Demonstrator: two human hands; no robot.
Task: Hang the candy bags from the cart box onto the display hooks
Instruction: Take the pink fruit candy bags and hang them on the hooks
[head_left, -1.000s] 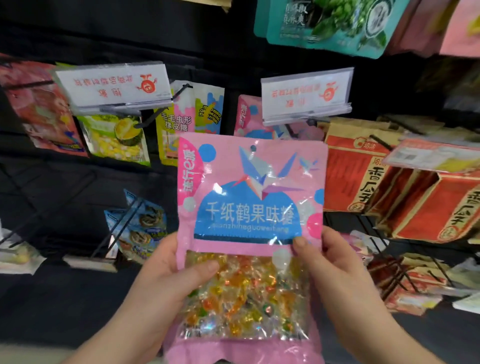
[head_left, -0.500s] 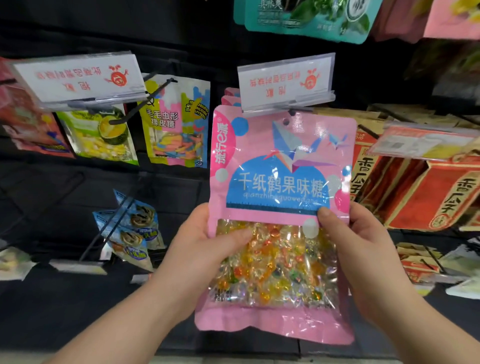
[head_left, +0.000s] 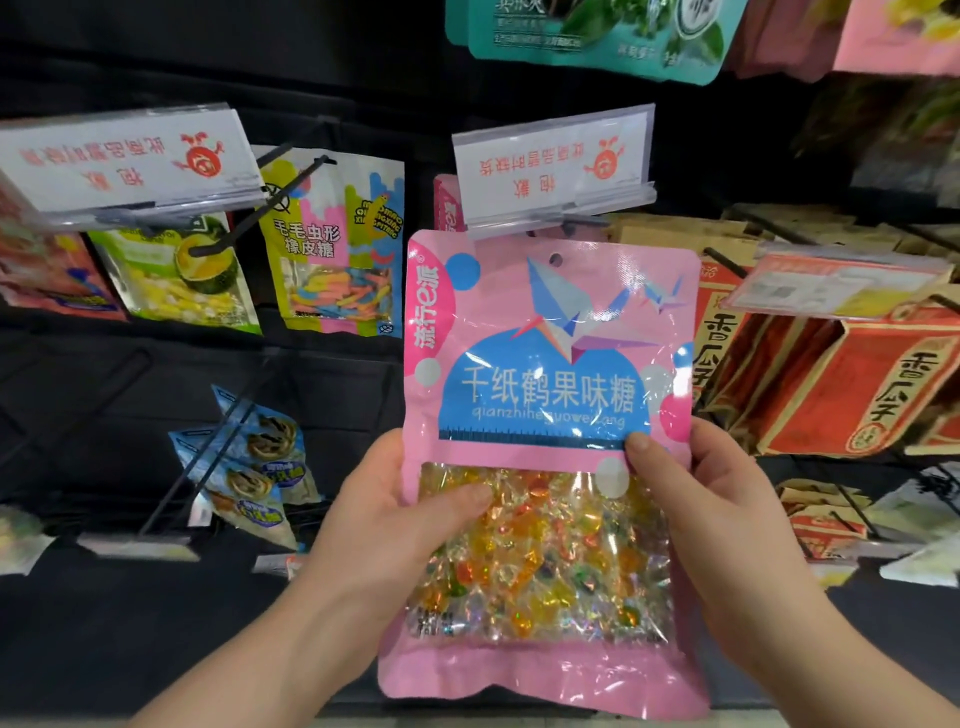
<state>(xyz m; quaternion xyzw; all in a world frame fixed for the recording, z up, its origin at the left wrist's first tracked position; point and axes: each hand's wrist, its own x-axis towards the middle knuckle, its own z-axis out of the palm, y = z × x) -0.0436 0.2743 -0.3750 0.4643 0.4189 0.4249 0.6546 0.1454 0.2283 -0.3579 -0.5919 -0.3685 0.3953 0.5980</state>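
Gripping the pink candy bag (head_left: 545, 389) at mid-height, the left hand (head_left: 384, 519) and right hand (head_left: 711, 509) have fingers (head_left: 641, 457) clamped on its side edges; its long axis stands upright, putting the hang hole (head_left: 555, 258) well above them, just below the hook tip (head_left: 582, 223), both hands equally near

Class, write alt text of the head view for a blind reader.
A left hand and a right hand hold a pink candy bag upright by its sides, its hang hole just below a white label holder. Other snack bags hang nearby.
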